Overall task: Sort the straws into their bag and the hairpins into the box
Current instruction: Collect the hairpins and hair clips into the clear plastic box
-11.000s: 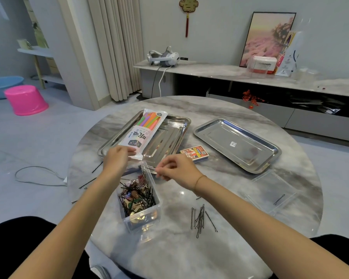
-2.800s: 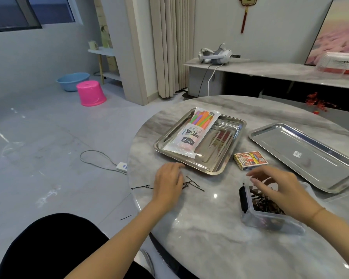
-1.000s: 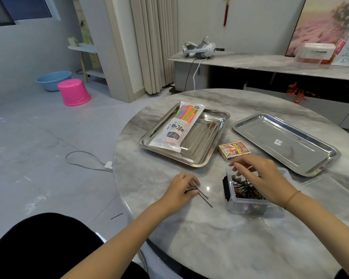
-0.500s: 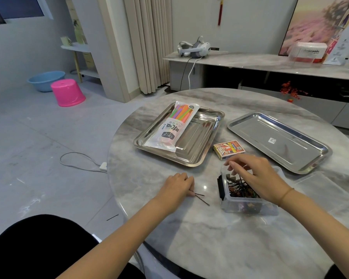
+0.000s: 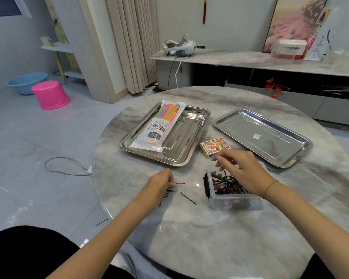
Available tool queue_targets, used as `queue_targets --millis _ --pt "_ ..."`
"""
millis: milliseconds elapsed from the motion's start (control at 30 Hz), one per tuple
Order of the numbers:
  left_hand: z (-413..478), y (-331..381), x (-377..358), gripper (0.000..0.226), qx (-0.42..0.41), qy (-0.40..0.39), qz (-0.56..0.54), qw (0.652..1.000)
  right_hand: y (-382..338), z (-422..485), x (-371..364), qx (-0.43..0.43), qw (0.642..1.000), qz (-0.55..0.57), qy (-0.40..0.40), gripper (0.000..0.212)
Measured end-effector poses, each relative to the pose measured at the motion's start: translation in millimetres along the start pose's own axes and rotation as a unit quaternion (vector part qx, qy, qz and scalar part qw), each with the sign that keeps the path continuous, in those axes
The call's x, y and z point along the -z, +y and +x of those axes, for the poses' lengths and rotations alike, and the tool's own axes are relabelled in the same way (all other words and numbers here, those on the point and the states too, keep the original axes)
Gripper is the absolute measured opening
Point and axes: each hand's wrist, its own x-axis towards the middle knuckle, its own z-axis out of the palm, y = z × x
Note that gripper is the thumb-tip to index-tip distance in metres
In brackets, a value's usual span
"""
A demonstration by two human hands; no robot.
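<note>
Fingers [image 5: 171,184] of the left hand [image 5: 159,183] pinch 1 hairpin [image 5: 181,183] (box [image 5: 235,203] nearby).

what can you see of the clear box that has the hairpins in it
The box is a small rectangular tub of clear plastic, open at the top, with a black latch on its left end. It stands upright on the marble table, right of the loose hairpins. A tangle of black hairpins and some coloured bits fills it. The right hand hangs over its far right part, hiding that rim; whether it touches the box is unclear.
</note>
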Motion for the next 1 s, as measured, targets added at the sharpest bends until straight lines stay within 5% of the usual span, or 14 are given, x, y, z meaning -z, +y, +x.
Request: queue_targets --millis 167,300,433,733,1000 --pt "-6.0 8.6 3.2 0.011 -0.106 0.064 0.033 0.992 1.0 1.3 1.7 -0.008 1.0 -0.021 0.004 0.018" --pt "-10.3 38.5 -1.6 0.019 -0.299 0.192 0.079 0.931 6.3 1.8 5.0 -0.039 0.997 -0.048 0.036 0.018" --pt "-9.5 77.9 -9.6 0.027 -0.388 0.19 0.061 0.9 9.3 2.7 12.2 -0.104 0.99 -0.028 0.093 0.024" --pt "-2.7 125.3 -42.8 0.012 -0.389 0.057 0.038 0.919 16.8 -7.9 39.1 -0.246 0.938 0.151 0.192 0.03" --pt "5.8 123.4 -62.7 0.015 -0.345 -0.001 0.065 0.936 22.3 -21.0 52.4 -0.303 0.919 0.197 0.156 0.03"
